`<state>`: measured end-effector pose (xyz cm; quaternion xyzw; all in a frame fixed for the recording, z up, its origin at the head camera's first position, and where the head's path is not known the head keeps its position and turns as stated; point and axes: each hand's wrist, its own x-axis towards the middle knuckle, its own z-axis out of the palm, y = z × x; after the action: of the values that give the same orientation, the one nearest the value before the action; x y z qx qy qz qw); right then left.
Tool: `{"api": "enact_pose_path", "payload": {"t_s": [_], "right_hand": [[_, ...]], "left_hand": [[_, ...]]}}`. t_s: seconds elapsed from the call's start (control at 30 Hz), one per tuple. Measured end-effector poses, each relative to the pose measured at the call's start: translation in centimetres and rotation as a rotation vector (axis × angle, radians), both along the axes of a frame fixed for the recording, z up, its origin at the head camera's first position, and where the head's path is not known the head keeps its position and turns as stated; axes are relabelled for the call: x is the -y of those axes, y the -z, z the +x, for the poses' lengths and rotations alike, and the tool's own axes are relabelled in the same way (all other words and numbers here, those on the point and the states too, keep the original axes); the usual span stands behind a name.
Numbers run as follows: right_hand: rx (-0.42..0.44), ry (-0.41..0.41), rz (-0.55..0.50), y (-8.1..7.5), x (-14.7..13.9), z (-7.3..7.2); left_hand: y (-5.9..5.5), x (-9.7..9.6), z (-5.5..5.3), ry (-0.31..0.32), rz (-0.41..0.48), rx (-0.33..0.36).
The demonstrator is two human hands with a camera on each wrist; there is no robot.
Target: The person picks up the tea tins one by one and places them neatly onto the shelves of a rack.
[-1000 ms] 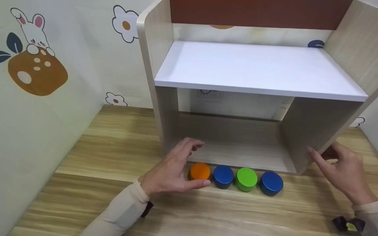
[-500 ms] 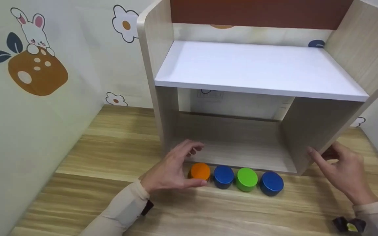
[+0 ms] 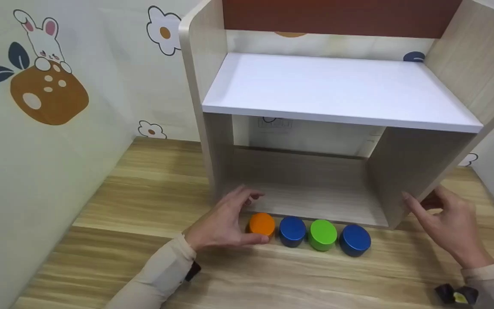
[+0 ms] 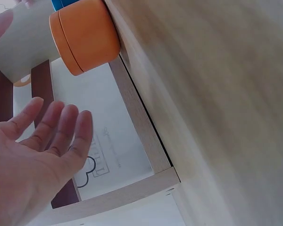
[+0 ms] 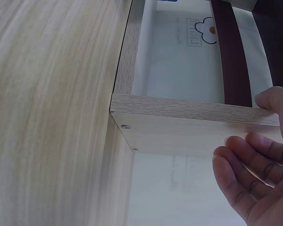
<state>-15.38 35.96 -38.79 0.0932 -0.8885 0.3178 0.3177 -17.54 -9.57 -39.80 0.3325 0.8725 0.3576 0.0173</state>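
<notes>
Orange container (image 3: pixel 262 225) sits on the table (image 3: pixel 101 253), left hand (image 3: pixel 219 225) loosely open at its nine o'clock; far out at three, the right hand (image 3: pixel 453 227), also open, straddles the shelf panel (image 3: pixel 418 159). I'd pinch that container from twelve and six, sparing the blue container (image 3: pixel 292 231)

High head, close wrist views share the shelf (image 3: pixel 341 92).

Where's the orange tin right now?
In the head view, the orange tin stands on the table just in front of the shelf, at the row's left end, between the left hand and a blue tin.
</notes>
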Motion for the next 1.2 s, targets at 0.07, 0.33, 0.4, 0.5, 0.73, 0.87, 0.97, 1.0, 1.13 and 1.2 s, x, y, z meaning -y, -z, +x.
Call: {"api": "enact_pose_path", "payload": {"t_s": [0.07,0.33,0.4,0.5,0.73,0.87,0.97,1.0,1.13,1.2], "right_hand": [[0.003,0.001,-0.001,0.0,0.0,0.0],[0.013,0.01,0.014,-0.1,-0.1,0.1],[0.015,0.011,0.018,-0.1,-0.1,0.0],[0.02,0.01,0.022,-0.1,0.0,0.1],[0.025,0.014,0.009,-0.1,0.0,0.1],[0.027,0.017,0.0,-0.1,0.0,0.2],[0.028,0.019,-0.002,-0.1,0.0,0.1],[0.028,0.02,-0.002,-0.1,0.0,0.1],[0.02,0.018,-0.008,0.0,0.0,0.0],[0.017,0.015,-0.008,0.0,0.0,0.0]], "left_hand": [[0.0,0.0,0.0,-0.008,-0.012,0.009],[0.2,0.1,-0.2,0.012,-0.023,0.018],[0.2,0.0,-0.2,0.02,-0.025,0.016],[0.3,-0.1,-0.1,0.025,-0.036,0.018],[0.5,-0.5,0.0,0.024,-0.075,0.019],[0.5,-0.5,0.1,0.014,-0.096,0.005],[0.6,-0.6,0.2,0.008,-0.117,0.017],[0.6,-0.7,0.2,0.007,-0.123,0.02],[0.6,-0.9,0.2,0.007,-0.137,0.013],[0.6,-0.9,0.2,0.008,-0.143,0.005]]}}
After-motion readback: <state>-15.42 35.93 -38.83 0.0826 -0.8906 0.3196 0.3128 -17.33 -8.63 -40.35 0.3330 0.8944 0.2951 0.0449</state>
